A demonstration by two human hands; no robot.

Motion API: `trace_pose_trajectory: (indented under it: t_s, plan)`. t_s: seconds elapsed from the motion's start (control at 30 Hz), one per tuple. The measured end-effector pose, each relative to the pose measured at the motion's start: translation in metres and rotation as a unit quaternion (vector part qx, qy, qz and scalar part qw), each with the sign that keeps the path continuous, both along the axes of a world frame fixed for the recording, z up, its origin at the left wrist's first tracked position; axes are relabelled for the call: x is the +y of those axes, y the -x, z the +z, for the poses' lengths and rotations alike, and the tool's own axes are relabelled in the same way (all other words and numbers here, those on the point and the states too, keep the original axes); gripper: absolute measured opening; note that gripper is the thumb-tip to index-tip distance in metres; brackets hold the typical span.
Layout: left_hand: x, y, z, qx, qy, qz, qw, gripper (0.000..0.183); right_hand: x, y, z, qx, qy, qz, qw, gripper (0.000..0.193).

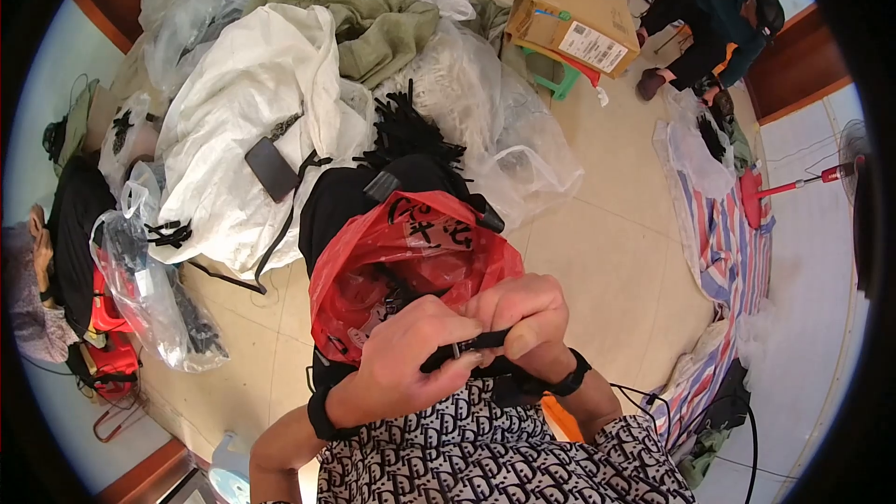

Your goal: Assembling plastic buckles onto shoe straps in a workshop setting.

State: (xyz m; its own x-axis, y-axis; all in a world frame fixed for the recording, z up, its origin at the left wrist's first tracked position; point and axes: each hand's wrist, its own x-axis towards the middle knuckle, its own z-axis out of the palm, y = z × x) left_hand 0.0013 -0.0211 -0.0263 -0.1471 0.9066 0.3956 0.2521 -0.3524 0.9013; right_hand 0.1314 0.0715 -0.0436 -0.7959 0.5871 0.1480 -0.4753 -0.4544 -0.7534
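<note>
Both of my hands meet over my lap on a short black strap [489, 340] that has a small metal-looking piece on it. My left hand [411, 345] pinches the strap near that piece. Fingers of my right hand [527, 313] are closed round its other end. Just beyond my hands, an open red plastic bag [347, 247] rests on my lap, with small black pieces inside that I cannot make out. Behind the bag, a bundle of black strips [411, 131] lies against a white plastic sack.
A white sack [243, 103] holds a dark phone [271, 170]. Clear plastic bags [154, 271] lie at left. Far right, a person [714, 28] sits near a cardboard box [569, 33] on a green stool [557, 77]. A striped sheet [723, 243] and a red fan stand [752, 196] line the right wall.
</note>
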Motion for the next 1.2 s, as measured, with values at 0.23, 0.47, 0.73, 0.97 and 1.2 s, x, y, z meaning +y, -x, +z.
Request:
trace_pose_trajectory:
  t_s: [0.23,0.47,0.73,0.97,1.2]
  plan:
    - [0.005,-0.003,0.008,0.155,-0.066,0.111,0.979,0.034,0.008,-0.001,-0.001,-0.016,-0.059,0.009,0.998,0.012]
    - [0.008,-0.003,0.017,0.27,-0.032,0.167,0.948,0.032,0.015,0.006,-0.011,0.038,-0.051,0.01,0.998,0.015]
    - [0.013,-0.006,0.013,0.187,-0.017,0.132,0.973,0.029,0.019,0.008,-0.019,0.062,-0.014,0.015,0.998,0.017]
    - [0.012,-0.008,0.017,0.095,0.066,0.114,0.987,0.022,0.024,0.009,-0.02,0.059,-0.053,0.018,0.997,0.014]
    - [0.01,-0.008,0.013,0.031,0.087,0.12,0.988,0.018,0.025,0.01,-0.02,0.055,-0.05,0.021,0.997,0.014]
